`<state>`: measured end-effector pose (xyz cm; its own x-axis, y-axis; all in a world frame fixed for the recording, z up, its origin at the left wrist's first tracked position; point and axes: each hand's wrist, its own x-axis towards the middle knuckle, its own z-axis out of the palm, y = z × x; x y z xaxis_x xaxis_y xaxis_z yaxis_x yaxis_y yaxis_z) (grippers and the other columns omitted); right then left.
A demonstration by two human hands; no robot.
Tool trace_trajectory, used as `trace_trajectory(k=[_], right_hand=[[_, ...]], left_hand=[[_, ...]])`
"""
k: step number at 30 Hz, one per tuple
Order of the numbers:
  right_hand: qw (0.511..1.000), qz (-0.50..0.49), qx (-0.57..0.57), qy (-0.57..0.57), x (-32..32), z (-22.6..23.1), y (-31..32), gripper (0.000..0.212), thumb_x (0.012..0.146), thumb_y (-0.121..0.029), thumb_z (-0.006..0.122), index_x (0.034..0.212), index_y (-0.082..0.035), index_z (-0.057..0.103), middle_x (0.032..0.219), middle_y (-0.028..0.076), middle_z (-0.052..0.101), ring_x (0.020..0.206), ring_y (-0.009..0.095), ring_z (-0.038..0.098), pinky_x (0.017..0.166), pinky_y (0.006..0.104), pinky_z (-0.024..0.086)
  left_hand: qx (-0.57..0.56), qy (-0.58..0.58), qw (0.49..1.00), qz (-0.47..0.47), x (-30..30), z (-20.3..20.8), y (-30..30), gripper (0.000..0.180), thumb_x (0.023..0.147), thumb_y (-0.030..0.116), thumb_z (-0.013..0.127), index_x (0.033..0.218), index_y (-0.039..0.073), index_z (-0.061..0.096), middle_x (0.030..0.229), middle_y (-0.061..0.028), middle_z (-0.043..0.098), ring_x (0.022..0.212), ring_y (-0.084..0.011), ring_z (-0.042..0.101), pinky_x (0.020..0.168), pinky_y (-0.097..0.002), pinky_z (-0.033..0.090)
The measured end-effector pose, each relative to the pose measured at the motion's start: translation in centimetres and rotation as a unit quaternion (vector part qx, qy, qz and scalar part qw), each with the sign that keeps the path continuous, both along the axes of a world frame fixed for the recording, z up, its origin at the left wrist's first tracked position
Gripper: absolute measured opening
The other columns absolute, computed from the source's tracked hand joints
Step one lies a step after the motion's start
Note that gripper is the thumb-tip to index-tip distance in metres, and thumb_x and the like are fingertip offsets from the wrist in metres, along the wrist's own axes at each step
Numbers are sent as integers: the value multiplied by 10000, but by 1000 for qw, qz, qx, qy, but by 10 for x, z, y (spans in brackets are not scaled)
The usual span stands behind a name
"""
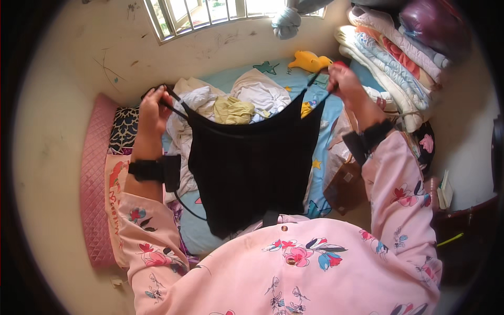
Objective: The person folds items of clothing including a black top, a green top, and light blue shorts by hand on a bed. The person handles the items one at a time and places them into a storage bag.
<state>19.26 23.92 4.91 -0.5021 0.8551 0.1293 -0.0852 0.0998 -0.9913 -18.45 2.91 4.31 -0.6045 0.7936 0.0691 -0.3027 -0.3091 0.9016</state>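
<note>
A black camisole (252,163) hangs spread out in front of me, held up by its thin straps. My left hand (153,107) is closed on one strap at the upper left. At the upper right my right hand (344,83) grips the other strap, its fingers pinched together. The top's lower edge hangs close to my body, above the bed. Behind it lie crumpled white clothes (260,89) and a yellowish cloth (233,109), partly covered by the black fabric.
The bed has a light blue patterned sheet (231,79) and a pink quilted headboard (97,184). A yellow plush toy (310,61) lies by the wall. Folded blankets (394,58) are stacked at the right. A barred window (210,13) is at the back.
</note>
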Motion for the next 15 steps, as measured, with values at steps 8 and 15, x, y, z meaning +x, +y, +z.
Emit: trace_trajectory(k=[8,15], right_hand=[[967,64,33,245,43,57,-30,141,856,-197,455,800,-73,417,621,-10,338,612,113,377,622,263,352],[983,-9,-114,-141,120,-105,-115,187,822,-237,458,703,-94,461,674,10,542,598,58,424,572,194,352]], left_hand=[[143,130,981,-20,5,36,-74,86,844,141,464,849,64,503,634,-16,494,589,-117,478,586,-231,380],[-276,160,939,-127,60,-135,-170,166,741,175,549,788,15,548,711,-43,567,667,-91,509,626,-207,379]])
